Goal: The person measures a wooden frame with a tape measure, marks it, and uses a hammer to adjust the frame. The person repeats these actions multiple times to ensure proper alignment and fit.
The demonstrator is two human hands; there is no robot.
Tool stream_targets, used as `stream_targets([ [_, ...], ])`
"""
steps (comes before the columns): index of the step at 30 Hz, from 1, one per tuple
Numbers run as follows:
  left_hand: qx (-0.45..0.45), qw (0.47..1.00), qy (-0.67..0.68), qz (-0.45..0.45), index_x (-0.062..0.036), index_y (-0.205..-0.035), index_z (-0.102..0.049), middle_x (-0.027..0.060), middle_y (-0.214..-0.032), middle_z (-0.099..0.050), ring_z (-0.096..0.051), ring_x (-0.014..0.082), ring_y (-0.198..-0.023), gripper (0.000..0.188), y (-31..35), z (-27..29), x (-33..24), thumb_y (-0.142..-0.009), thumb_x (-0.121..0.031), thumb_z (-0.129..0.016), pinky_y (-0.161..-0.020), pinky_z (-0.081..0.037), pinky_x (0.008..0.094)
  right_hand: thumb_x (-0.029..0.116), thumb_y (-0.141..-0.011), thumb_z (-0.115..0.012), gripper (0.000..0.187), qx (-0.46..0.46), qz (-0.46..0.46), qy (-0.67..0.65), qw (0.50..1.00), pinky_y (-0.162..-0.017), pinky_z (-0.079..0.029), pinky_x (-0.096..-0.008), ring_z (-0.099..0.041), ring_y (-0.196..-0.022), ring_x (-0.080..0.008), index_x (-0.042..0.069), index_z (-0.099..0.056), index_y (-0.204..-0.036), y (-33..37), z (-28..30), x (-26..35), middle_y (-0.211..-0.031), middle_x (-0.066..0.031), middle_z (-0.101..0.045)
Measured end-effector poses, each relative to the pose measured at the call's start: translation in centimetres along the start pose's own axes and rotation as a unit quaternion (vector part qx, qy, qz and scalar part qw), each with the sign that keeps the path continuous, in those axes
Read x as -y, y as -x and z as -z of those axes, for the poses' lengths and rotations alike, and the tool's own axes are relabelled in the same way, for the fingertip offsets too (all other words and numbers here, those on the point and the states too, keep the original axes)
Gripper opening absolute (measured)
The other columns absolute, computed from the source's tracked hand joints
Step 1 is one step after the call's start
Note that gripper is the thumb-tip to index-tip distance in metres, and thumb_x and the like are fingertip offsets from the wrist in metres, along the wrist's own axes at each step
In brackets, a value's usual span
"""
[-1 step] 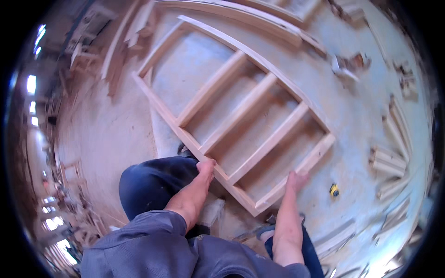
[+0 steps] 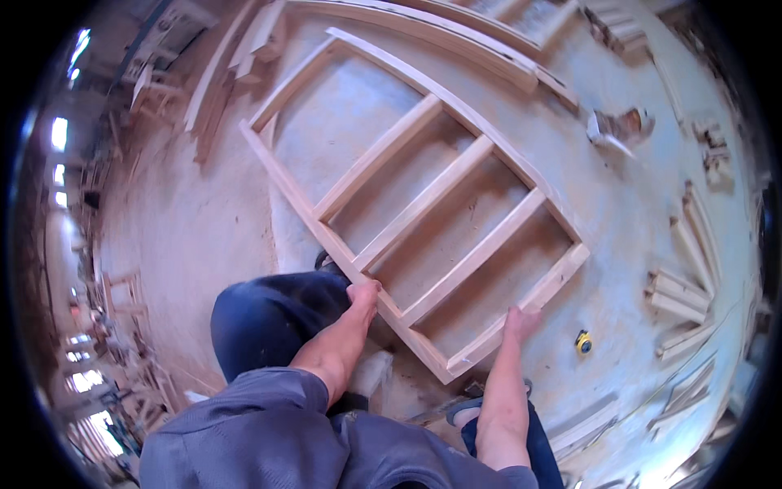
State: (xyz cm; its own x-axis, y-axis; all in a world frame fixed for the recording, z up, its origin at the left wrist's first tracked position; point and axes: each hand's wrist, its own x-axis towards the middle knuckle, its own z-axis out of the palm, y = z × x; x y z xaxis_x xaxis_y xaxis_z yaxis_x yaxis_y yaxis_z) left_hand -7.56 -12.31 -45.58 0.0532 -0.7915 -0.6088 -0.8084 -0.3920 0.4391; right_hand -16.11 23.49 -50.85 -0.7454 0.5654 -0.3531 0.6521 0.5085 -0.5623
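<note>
A pale wooden frame (image 2: 425, 202), made of two long rails joined by several crossbars, slants in front of me. Its far end points to the upper left. My left hand (image 2: 363, 295) is closed round the near long rail, beside my bent knee. On the right, my right hand (image 2: 522, 319) grips the outer edge of the short end bar (image 2: 547, 287); some of its fingers are hidden behind the wood. The frame looks held off the floor at my end, though I cannot tell how high.
A yellow and black tape measure (image 2: 583, 343) lies on the dusty floor to the right. Long timber pieces (image 2: 432, 31) lie beyond the frame, and more boards (image 2: 213, 98) are at the far left. Short wood pieces (image 2: 678, 295) are at the right. Another object (image 2: 621, 129) sits far right.
The view has shifted slightly, so the floor and surrounding timber appear a little displaced. Both hands keep the same grips on the wooden frame.
</note>
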Motion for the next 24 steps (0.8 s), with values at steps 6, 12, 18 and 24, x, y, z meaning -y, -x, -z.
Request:
stream_targets([
  [6, 0.035, 0.991, 0.124, -0.025, 0.0099, -0.101, -0.064, 0.0183, -0.092, -0.067, -0.066, 0.0264, -0.087, 0.042, 6.9, 4.7, -3.4, -0.069, -0.014, -0.075, -0.078, -0.053, 0.0391, 0.012, -0.073, -0.076, 0.070, 0.060, 0.028, -0.180, 0.981, -0.097, -0.049, -0.0428, -0.060, -0.108, -0.0348, -0.010, -0.045, -0.132, -2.3, 5.8, 1.3, -0.119, -0.0207, -0.059],
  [12, 0.220, 0.893, 0.385, -0.073, 0.0079, -0.110, -0.063, 0.0127, -0.095, -0.064, -0.062, 0.0250, -0.084, 0.054, 13.3, 15.4, -10.4, -0.074, -0.029, -0.079, -0.081, -0.052, 0.0379, 0.007, -0.085, -0.067, 0.072, 0.280, 0.066, -0.370, 0.883, -0.101, -0.045, -0.0399, -0.057, -0.112, -0.0278, 0.001, -0.034, -0.149, 2.7, 17.4, 13.9, -0.127, -0.0161, -0.054],
  [18, 0.341, 0.786, 0.502, -0.119, 0.0136, -0.121, -0.054, 0.0154, -0.104, -0.062, -0.063, 0.0249, -0.094, 0.059, 19.2, 25.0, -16.0, -0.080, -0.021, -0.078, -0.083, -0.054, 0.0367, 0.024, -0.092, -0.062, 0.055, 0.290, 0.052, -0.336, 0.895, -0.092, -0.049, -0.0384, -0.062, -0.101, -0.0272, -0.002, -0.049, -0.138, 8.8, 28.7, 21.5, -0.116, -0.0156, -0.062],
  [24, 0.464, 0.612, 0.614, -0.184, 0.0043, -0.113, -0.063, 0.0082, -0.097, -0.065, -0.063, 0.0174, -0.086, 0.031, 32.0, 38.7, -21.6, -0.094, -0.020, -0.066, -0.077, -0.052, 0.0331, 0.045, -0.095, -0.060, 0.063, 0.261, 0.267, -0.347, 0.860, -0.091, -0.051, -0.0395, -0.063, -0.098, -0.0269, -0.003, -0.053, -0.136, 17.6, 48.4, 21.9, -0.116, -0.0167, -0.064],
])
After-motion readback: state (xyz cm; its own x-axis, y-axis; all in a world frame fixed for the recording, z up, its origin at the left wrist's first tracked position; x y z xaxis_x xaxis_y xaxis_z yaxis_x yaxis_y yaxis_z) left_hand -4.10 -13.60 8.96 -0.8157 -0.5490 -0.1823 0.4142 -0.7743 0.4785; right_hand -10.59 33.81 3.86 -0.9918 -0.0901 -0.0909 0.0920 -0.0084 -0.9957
